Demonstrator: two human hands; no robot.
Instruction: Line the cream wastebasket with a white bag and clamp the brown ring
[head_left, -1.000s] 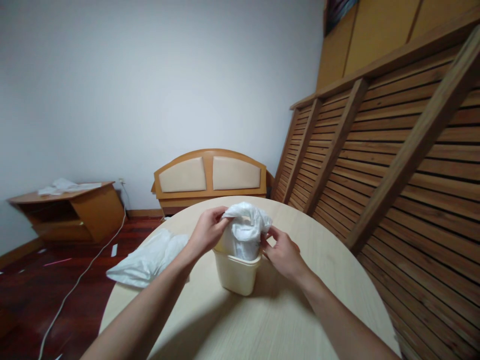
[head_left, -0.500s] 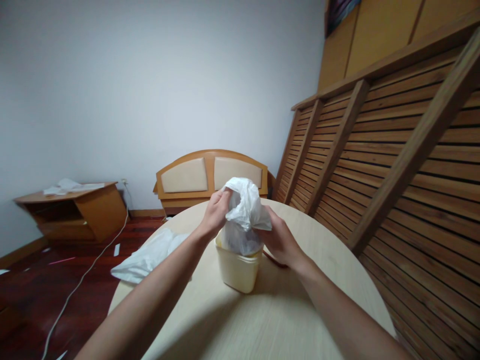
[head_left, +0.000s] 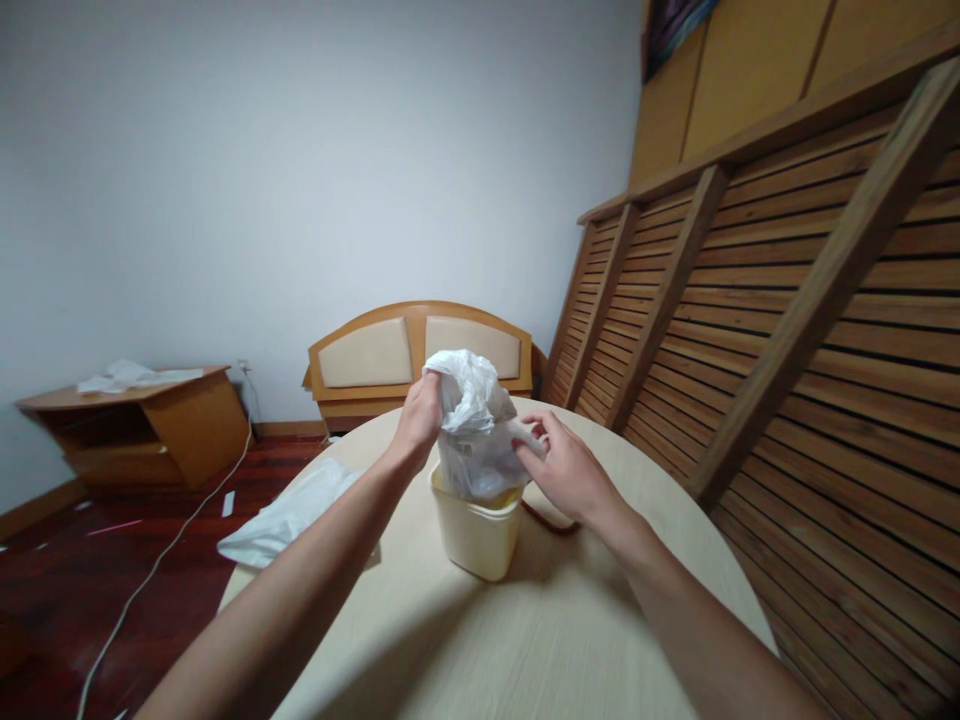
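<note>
A small cream plastic bin [head_left: 478, 540] stands upright on the round pale table [head_left: 465, 650]. Out of its mouth rises a crumpled white plastic bag [head_left: 480, 460], its lower part inside the bin. My left hand [head_left: 420, 415] grips the bag's upper left edge, fingers closed. On the other side, my right hand [head_left: 559, 460] pinches a fold of the bag between thumb and fingers. What lies inside the bag is hidden. Something thin and reddish-brown, curved like a loop [head_left: 551, 522], rests on the table behind the bin, beneath my right hand.
Another white plastic bag [head_left: 292, 515] lies at the table's left edge, partly behind my left forearm. Beyond stand a padded headboard [head_left: 418, 345] and a low wooden cabinet [head_left: 187, 425]. A slatted wooden frame [head_left: 712, 330] leans at the right. A white cable [head_left: 161, 560] crosses the floor.
My right hand has shifted its hold and now pinches a bag fold pulled out to the right. My left hand and the bag's top have moved slightly left.
</note>
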